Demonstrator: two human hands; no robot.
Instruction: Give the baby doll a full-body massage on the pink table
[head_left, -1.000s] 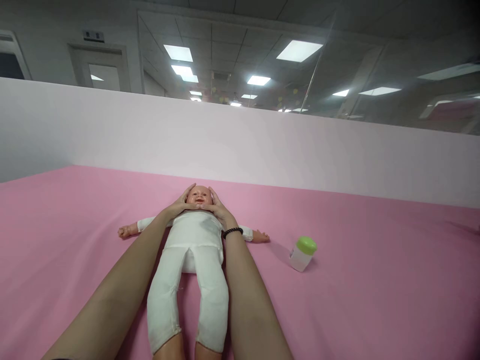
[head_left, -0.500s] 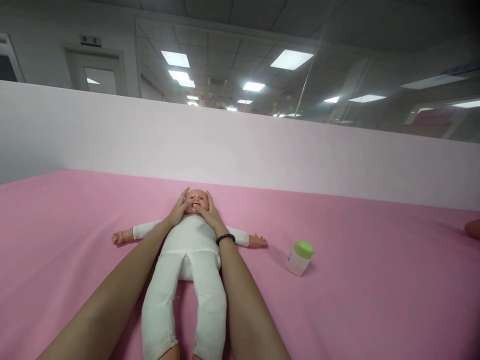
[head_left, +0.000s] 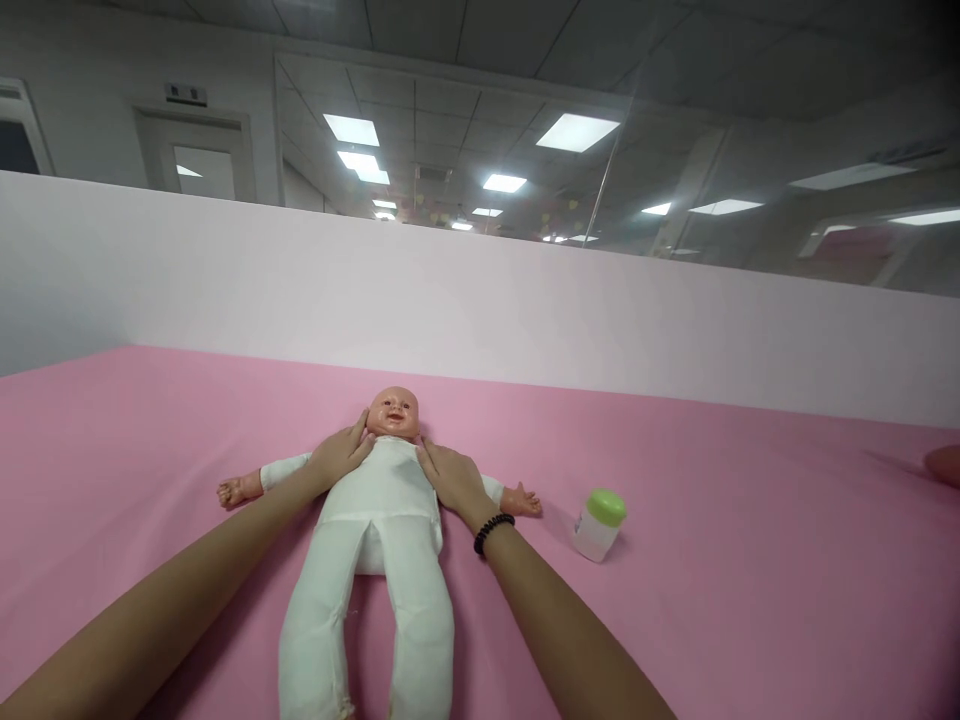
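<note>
A baby doll (head_left: pixel 384 480) with a white cloth body lies face up, its arms stretched out sideways and its legs toward me. My left hand (head_left: pixel 341 455) rests on the doll's shoulder at the left, fingertips beside the neck. On the opposite shoulder lies my right hand (head_left: pixel 452 475), with a black beaded bracelet (head_left: pixel 493 533) on the wrist. Both hands are open, fingers extended, and neither grips anything. The doll's head (head_left: pixel 394 412) is uncovered between and beyond them.
A small clear jar with a green lid (head_left: pixel 600 523) stands right of the doll on the pink surface (head_left: pixel 712 580). A reddish object (head_left: pixel 943 465) shows at the right edge. Behind runs a white padded wall (head_left: pixel 465 300) with glass above.
Both hands have left the sides of the doll's head and come down to its shoulders, moving apart. The doll's face is now fully visible.
</note>
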